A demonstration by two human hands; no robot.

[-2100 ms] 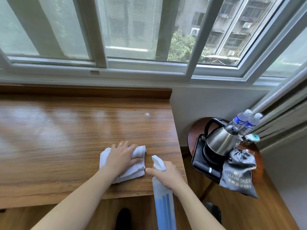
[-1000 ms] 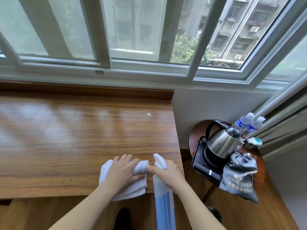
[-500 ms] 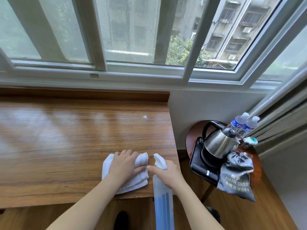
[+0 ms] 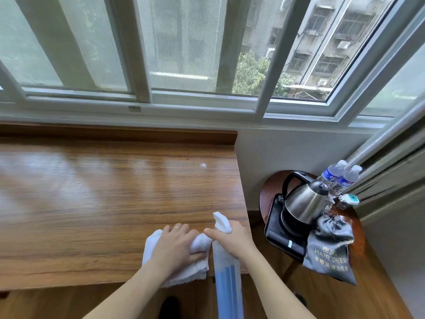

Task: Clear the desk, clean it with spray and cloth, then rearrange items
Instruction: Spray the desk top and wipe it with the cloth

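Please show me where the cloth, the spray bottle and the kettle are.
cloth [image 4: 197,268]: head view, bare lower right corner.
spray bottle [image 4: 227,284]: head view, blue body.
kettle [image 4: 303,206]: head view, steel side.

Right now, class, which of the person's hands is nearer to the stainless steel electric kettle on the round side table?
Right. The right hand grips the blue spray bottle at the desk's right edge, closest to the stainless steel electric kettle. The left hand holds the white cloth farther left.

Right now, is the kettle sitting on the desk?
No, the kettle stands on the round side table, apart from the desk.
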